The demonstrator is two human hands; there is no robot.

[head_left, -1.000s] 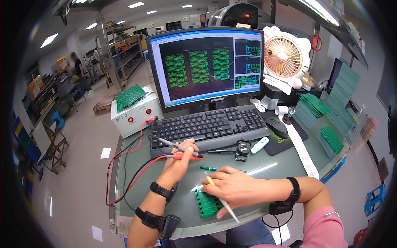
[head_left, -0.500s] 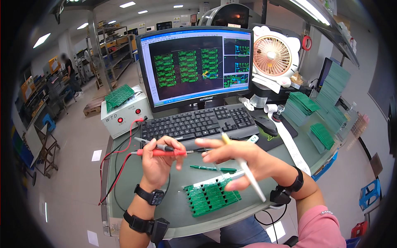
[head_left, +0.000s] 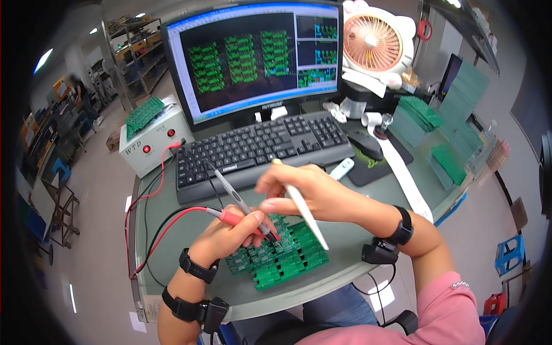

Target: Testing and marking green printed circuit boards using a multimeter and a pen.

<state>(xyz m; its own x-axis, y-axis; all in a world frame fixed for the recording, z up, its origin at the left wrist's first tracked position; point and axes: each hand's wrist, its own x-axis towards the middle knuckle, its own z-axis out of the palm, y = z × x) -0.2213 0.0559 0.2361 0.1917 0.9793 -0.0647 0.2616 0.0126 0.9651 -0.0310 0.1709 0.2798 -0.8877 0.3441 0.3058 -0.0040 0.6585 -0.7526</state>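
My left hand [head_left: 230, 234] is closed around a red test probe [head_left: 231, 217] and a grey pen-like tool [head_left: 227, 187] with a pointed upper end. Their lower tips are over the green circuit board panels [head_left: 290, 261] near the table's front edge; whether they touch I cannot tell. A duller green panel [head_left: 238, 261] shows partly beneath this hand, beside the brighter one. To the right, just above the panels, my right hand [head_left: 313, 192] grips a white pen-like stick [head_left: 307, 214] with a yellow end, slanting down to the right. The hands nearly meet.
Behind my hands lie a black keyboard [head_left: 259, 146] and a mouse [head_left: 365, 144], with a monitor [head_left: 241, 63] beyond. Red and black leads run left toward a white box [head_left: 155, 138]. A fan [head_left: 376, 43] and stacked green boards [head_left: 418, 115] stand at right.
My left hand has come down over the panels, turning the probe and grey tool tips downward. My right hand has shifted left. The duller panel now shows, and the view has tilted down.
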